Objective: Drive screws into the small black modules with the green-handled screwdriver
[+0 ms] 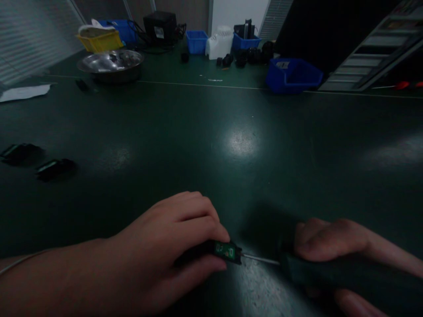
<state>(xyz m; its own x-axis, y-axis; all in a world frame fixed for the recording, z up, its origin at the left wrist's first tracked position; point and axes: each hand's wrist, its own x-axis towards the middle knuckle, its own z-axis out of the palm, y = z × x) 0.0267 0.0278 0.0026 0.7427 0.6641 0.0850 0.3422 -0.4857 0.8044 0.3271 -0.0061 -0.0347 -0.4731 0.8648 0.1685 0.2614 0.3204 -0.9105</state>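
Note:
Between the thumb and fingers of my left hand (185, 237) is a small black housing with a green circuit board (225, 250) showing on its upper face. My right hand (330, 242) is wrapped round the thick dark handle of a screwdriver (261, 259). Its thin metal shaft points left, and the tip meets the right end of the housing. The tip's exact seat is too small to make out. Two similar black parts, one (56, 169) nearer and one (21, 153) farther, lie at the left, each with a pale green strip.
A metal bowl (110, 66) stands at the back left, near a yellow bin (101, 42). Along the back are a small blue bin (197, 42), a white device (220, 43) and several black parts. A larger blue bin (292, 75) sits back right, beside a drawer rack (366, 55).

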